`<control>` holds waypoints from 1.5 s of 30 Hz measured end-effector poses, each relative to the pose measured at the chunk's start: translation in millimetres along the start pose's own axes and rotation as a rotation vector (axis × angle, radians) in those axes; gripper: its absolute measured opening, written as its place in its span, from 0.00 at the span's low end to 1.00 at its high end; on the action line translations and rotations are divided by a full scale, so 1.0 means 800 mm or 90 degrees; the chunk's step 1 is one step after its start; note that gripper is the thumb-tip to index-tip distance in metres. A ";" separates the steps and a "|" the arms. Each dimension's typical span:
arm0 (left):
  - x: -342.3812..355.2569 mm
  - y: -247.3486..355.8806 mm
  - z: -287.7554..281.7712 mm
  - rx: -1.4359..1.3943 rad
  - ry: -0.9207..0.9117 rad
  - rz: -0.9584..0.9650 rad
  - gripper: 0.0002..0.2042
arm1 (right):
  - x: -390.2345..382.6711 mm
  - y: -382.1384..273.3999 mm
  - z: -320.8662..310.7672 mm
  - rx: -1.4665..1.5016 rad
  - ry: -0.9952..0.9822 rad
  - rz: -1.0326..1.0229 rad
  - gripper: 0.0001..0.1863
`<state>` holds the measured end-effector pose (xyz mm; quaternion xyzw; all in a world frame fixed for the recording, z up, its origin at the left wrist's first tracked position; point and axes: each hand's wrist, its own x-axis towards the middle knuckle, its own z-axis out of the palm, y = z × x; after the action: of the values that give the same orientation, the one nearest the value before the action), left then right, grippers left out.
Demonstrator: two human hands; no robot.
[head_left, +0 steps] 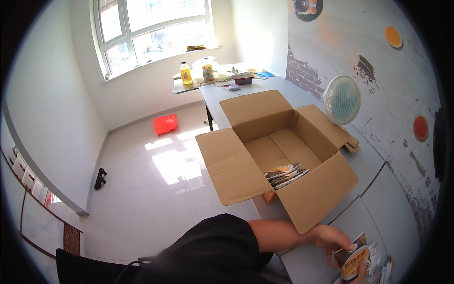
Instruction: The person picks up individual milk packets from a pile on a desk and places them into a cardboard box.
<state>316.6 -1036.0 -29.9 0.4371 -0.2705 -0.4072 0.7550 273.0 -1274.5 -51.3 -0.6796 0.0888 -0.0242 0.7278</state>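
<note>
My left hand [329, 236] reaches in from the lower middle, its forearm passing along the near flap of an open cardboard box [239, 165]. Its thumb and fingers are closed on the upper edge of a brown and cream food packet [353, 261]. Of my right hand [362, 273], only a little shows at the bottom edge, with a digit against the front of that same packet. Clear-wrapped packets [375, 255] lie just behind and to the right of it. Inside the box, several similar packets [288, 175] are stacked in the near corner.
The box stands on a grey table [373, 213] with its flaps folded outward. A white fan [341, 100] is behind it on the right. Farther back are a bottle of yellow liquid [186, 73], a mouse [234, 88] and cables. A red bag [165, 124] lies on the floor.
</note>
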 end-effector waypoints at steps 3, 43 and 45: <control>0.014 -0.026 0.004 0.288 0.118 0.123 0.28 | 0.001 0.004 0.004 -0.049 -0.018 -0.032 0.30; 0.004 -0.015 0.053 0.426 0.372 0.317 0.21 | -0.017 -0.017 0.036 0.059 -0.039 0.063 0.27; -0.001 -0.019 0.054 0.493 0.369 0.328 0.21 | -0.011 -0.008 0.027 0.004 -0.065 0.036 0.28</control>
<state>277.8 -1058.5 -23.1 0.6969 -0.2798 0.0574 0.6578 268.0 -1252.3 -43.1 -0.6751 0.0705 0.0309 0.7337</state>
